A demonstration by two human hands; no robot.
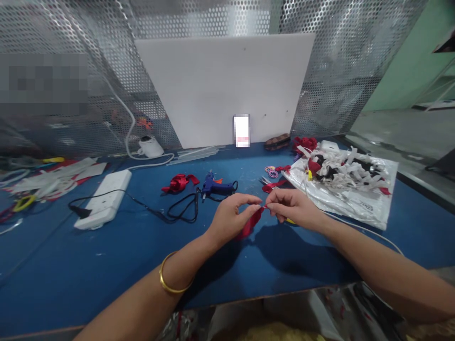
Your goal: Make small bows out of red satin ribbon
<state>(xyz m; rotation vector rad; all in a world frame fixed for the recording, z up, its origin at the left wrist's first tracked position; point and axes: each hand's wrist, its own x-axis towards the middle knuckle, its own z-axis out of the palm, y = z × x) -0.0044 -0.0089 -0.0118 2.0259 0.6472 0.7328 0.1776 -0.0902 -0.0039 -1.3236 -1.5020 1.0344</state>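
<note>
While both hands (232,215) (295,208) pinch red fabric (251,224), it slants lengthwise, tip upper right.

Glue gun (219,188) on table (138,258), power strip (108,196) left, held ribbon (251,224) right

- two hands (231,217)
- one held red ribbon (250,226)
- one gold bangle (162,279)
- one blue glue gun (216,187)
- one power strip (109,195)
- one white board (227,85)
- one desk (124,260)
</note>
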